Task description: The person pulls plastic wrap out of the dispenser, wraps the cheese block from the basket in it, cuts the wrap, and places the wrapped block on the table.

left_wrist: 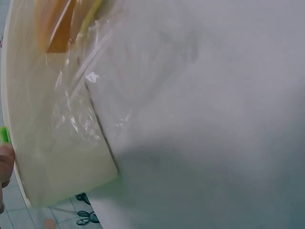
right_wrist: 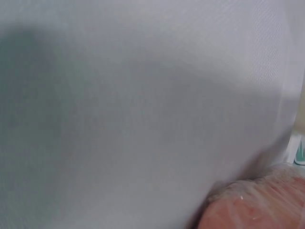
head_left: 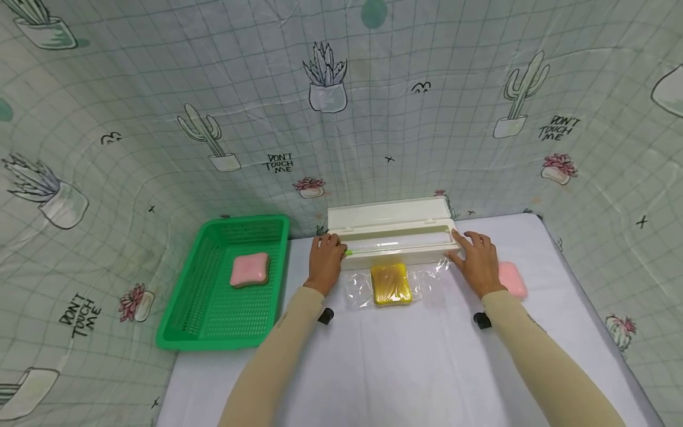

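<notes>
A white cling film dispenser (head_left: 400,256) lies at the back of the table, its lid (head_left: 389,213) raised and a roll of clear film (head_left: 400,242) inside. My left hand (head_left: 325,261) grips its left end, thumb beside the small green slide cutter (head_left: 348,252); a fingertip (left_wrist: 5,162) shows by it in the left wrist view. At the right end, my right hand (head_left: 476,264) holds the box between thumb and fingers. Clear film (head_left: 358,289) extends from the front over a yellow rounded block (head_left: 391,286).
To the left stands a green plastic basket (head_left: 184,296) with a pink rounded block (head_left: 249,270) in it. Another pink block (head_left: 513,280) lies right of my right hand; film wraps this pink block (right_wrist: 257,205) in the right wrist view. Patterned cloth (head_left: 373,136) rises behind the table.
</notes>
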`<action>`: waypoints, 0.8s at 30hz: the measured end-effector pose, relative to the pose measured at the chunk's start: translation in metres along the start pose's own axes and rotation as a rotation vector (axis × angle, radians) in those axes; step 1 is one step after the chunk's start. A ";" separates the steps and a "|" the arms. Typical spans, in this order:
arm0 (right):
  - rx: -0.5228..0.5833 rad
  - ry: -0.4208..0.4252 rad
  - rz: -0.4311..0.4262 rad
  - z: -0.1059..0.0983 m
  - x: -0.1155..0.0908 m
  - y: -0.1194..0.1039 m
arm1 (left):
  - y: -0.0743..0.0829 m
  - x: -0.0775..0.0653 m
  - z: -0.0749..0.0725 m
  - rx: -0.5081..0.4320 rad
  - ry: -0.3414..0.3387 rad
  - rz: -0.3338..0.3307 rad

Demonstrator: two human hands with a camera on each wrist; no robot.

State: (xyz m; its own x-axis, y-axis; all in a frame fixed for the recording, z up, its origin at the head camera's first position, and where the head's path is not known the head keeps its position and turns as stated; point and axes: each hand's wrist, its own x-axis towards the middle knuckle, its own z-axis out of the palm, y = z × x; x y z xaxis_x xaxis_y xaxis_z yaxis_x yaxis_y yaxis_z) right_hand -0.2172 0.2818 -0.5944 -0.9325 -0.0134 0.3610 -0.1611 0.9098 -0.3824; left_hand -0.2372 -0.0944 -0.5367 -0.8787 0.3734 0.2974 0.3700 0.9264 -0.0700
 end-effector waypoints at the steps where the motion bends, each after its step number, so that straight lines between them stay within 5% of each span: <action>1: -0.001 0.002 0.002 0.000 0.000 0.000 | -0.002 -0.001 0.000 -0.001 0.000 -0.001; 24: 0.017 0.008 -0.003 0.000 0.000 0.001 | -0.020 -0.013 0.001 -0.022 0.036 -0.053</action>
State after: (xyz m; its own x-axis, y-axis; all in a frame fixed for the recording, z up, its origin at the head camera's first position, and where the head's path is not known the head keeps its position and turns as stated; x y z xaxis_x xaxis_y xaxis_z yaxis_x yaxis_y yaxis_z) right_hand -0.2172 0.2824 -0.5944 -0.9292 -0.0127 0.3693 -0.1696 0.9026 -0.3956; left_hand -0.2336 -0.1172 -0.5405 -0.8859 0.3214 0.3346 0.3300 0.9434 -0.0326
